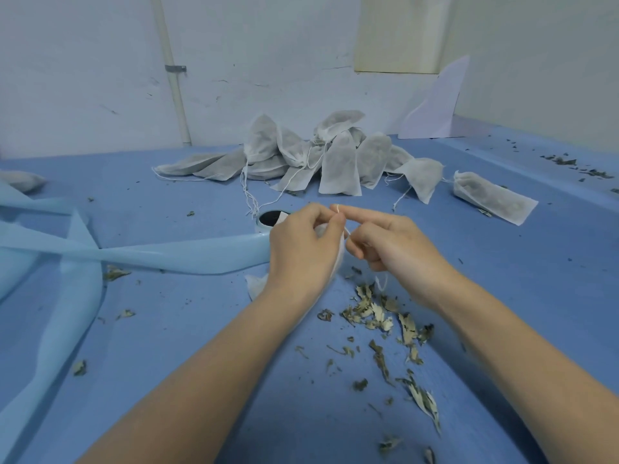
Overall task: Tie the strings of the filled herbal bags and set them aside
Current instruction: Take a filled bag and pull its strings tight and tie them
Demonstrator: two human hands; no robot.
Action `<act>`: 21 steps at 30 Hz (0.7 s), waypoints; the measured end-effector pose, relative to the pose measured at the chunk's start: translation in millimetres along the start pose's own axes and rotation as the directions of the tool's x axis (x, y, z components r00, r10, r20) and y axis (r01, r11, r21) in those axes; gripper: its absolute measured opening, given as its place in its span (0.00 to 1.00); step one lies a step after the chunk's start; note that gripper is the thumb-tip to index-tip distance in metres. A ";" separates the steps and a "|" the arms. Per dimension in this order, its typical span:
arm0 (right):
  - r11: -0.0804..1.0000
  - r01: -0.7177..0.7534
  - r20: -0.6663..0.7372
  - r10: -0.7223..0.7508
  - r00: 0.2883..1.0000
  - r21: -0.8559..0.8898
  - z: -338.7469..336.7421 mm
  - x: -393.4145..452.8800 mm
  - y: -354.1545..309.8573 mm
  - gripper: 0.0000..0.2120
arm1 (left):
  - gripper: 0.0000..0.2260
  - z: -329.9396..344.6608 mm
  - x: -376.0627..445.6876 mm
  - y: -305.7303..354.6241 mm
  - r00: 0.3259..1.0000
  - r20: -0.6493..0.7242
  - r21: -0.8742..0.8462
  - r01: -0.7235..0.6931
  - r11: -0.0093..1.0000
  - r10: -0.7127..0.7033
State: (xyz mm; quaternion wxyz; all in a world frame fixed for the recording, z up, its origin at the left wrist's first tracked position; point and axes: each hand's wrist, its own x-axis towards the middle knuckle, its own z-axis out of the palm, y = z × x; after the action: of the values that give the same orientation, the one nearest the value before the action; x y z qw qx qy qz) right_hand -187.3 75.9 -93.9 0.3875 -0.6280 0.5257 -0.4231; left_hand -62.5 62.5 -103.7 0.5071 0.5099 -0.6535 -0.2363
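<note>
Both hands meet over the blue table (502,279): the left hand (301,249) grips a filled bag (256,284), the right hand (385,242) pinches its string (339,209). Light, soft and crushable, it seems best held at the neck.

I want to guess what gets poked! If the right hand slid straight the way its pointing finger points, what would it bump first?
The right hand points left, its fingertip already almost at the left hand, which grips the bag and pinches the string. It would likely meet those fingers first, though depth is unclear.
</note>
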 end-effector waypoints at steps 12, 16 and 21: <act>0.937 0.091 -0.306 -0.201 0.930 -0.337 4.2 4.8 10.8 0.09 | 0.09 1.5 1.4 -2.1 0.997 -0.037 -0.100 0.069 0.993 -0.073; 0.995 -0.026 -0.247 0.000 0.969 -0.100 -4.3 7.4 14.4 0.09 | 0.09 -1.2 4.0 -7.6 0.996 0.039 -0.238 0.090 0.967 -0.083; 0.983 -0.095 -0.099 0.112 0.989 0.160 -11.1 9.1 10.5 0.14 | 0.09 -5.8 5.1 -7.8 0.973 0.225 -0.380 0.126 0.916 -0.040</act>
State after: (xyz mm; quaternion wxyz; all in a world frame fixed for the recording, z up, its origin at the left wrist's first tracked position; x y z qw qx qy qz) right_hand -200.4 64.9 -98.8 0.4276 -0.5441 0.5435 -0.4752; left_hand -53.7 56.3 -105.8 0.5155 0.3972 -0.6210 -0.4369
